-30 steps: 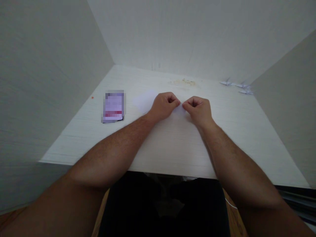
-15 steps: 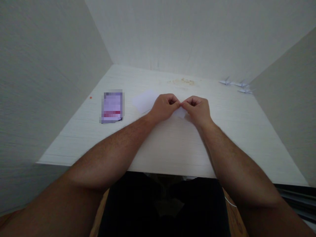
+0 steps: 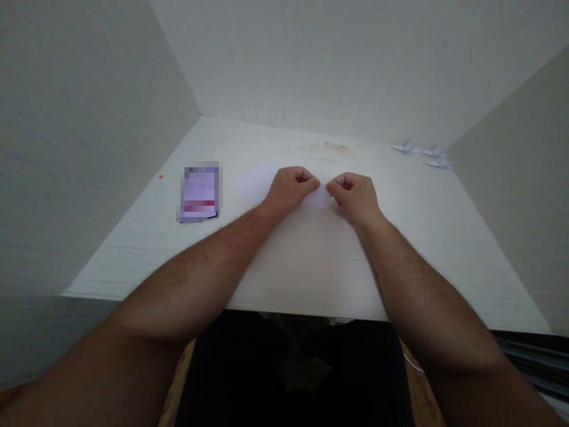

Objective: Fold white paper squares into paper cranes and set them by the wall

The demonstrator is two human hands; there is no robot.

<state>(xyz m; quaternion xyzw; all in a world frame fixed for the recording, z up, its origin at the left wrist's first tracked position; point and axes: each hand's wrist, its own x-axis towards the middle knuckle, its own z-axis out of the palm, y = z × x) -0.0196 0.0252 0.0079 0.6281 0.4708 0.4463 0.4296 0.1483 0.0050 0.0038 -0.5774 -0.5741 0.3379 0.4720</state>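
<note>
Between my hands is a small piece of white paper (image 3: 317, 197), pinched near its upper edge. My left hand (image 3: 291, 187) is closed, thumb against index finger, at the paper's left side. At its right side my right hand (image 3: 354, 193) pinches in the same way, the fingertips a small gap from those of the left. Much of the paper is hidden by the fingers, so its folds cannot be made out. Behind and left of my left hand, white sheets of paper (image 3: 254, 182) lie flat on the table.
On the white table (image 3: 306, 261), a blurred phone-like object (image 3: 200, 193) lies to the left, with a small orange bit (image 3: 161, 177) beyond it. Several folded paper cranes (image 3: 438, 162) stand in the back right corner. Walls (image 3: 311, 65) enclose the table at the back and sides.
My fingertips, which were touching, have moved slightly apart; the left hand shifted left. More of the small paper now shows between them.
</note>
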